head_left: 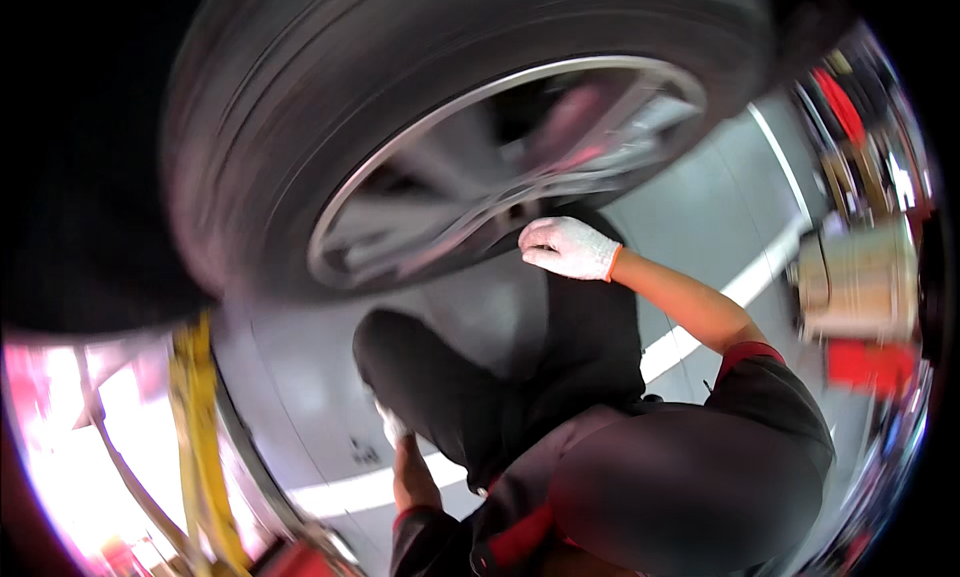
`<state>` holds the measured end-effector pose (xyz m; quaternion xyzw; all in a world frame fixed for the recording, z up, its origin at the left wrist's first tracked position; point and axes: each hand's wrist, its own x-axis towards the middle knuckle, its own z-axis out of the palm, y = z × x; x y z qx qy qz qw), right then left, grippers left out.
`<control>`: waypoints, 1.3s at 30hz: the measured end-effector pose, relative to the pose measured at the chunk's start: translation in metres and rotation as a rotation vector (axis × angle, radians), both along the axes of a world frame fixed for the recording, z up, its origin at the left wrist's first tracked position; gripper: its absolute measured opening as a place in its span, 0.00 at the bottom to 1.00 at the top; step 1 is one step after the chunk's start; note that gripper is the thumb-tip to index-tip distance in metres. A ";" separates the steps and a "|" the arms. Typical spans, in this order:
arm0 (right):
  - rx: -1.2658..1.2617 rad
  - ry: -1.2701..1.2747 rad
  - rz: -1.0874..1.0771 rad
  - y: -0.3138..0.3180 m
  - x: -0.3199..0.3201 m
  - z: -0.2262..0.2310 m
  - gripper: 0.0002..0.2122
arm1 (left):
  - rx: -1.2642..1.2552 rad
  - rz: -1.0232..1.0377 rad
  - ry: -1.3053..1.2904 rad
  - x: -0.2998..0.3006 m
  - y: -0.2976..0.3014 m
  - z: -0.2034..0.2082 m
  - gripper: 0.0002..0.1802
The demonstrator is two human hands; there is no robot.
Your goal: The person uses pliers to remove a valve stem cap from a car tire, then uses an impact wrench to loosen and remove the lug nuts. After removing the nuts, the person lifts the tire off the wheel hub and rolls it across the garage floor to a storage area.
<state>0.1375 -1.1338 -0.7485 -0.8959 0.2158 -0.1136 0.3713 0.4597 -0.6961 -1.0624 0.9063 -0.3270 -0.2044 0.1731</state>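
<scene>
A large black tyre (255, 147) on a silver spoked wheel rim (455, 162) fills the upper part of the head view; its spokes and tread are smeared by motion. My right hand (572, 248), in a white glove with an orange cuff, is just below the rim's centre. Its fingers are curled in toward the thumb, and whether anything is between them I cannot make out. Whether it touches the wheel is unclear. Low on the left, my left hand (390, 424), also white-gloved, hangs beside my bent knee (400, 342), which hides part of its fingers.
Yellow metal uprights (200, 427) stand at the left, against bright glare. Grey floor (730, 207) with white painted lines lies beneath me. On the right are a beige box-like container (860, 282), a red item (870, 367) below it and blurred shelving.
</scene>
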 end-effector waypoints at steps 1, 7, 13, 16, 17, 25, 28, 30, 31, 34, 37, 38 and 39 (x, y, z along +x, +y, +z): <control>-0.008 -0.076 -0.202 0.006 -0.042 0.014 0.12 | 0.015 -0.012 0.039 -0.006 -0.021 0.000 0.25; 0.137 0.152 -1.312 0.064 -0.204 -0.106 0.15 | 0.005 0.329 0.323 0.029 -0.063 0.036 0.23; 0.665 0.242 -1.751 0.230 -0.238 -0.297 0.33 | -0.134 0.511 0.604 0.082 -0.108 0.077 0.22; 0.960 -0.306 -1.811 0.236 -0.190 -0.275 0.37 | -0.089 0.458 0.483 0.120 -0.098 0.093 0.23; 0.969 -0.172 -1.867 0.244 -0.184 -0.275 0.38 | -0.043 0.375 0.389 0.125 -0.100 0.096 0.19; 0.966 -0.017 -1.684 0.255 -0.190 -0.297 0.47 | -0.023 0.556 0.396 0.089 -0.101 0.145 0.10; 0.984 0.312 -1.763 0.270 -0.189 -0.335 0.59 | -0.269 0.502 0.283 0.062 -0.118 0.168 0.14; 0.926 0.051 -1.822 0.274 -0.189 -0.354 0.54 | -0.219 -0.017 -0.240 0.038 -0.129 0.197 0.16; 0.981 -0.088 -1.785 0.255 -0.192 -0.326 0.52 | -0.273 -0.189 -0.428 0.028 -0.132 0.211 0.15; 0.913 -0.469 -1.816 0.253 -0.240 -0.312 0.27 | -0.459 -0.562 -0.618 -0.002 -0.187 0.257 0.12; 1.006 -0.643 -1.623 0.192 -0.261 -0.203 0.23 | -0.624 -0.695 -0.612 -0.014 -0.206 0.281 0.12; 0.894 -0.720 -1.609 0.182 -0.266 -0.172 0.23 | -0.681 -0.759 -0.588 -0.025 -0.217 0.289 0.11; 0.869 -0.808 -1.542 0.173 -0.273 -0.143 0.24 | -0.698 -0.801 -0.531 -0.042 -0.231 0.294 0.11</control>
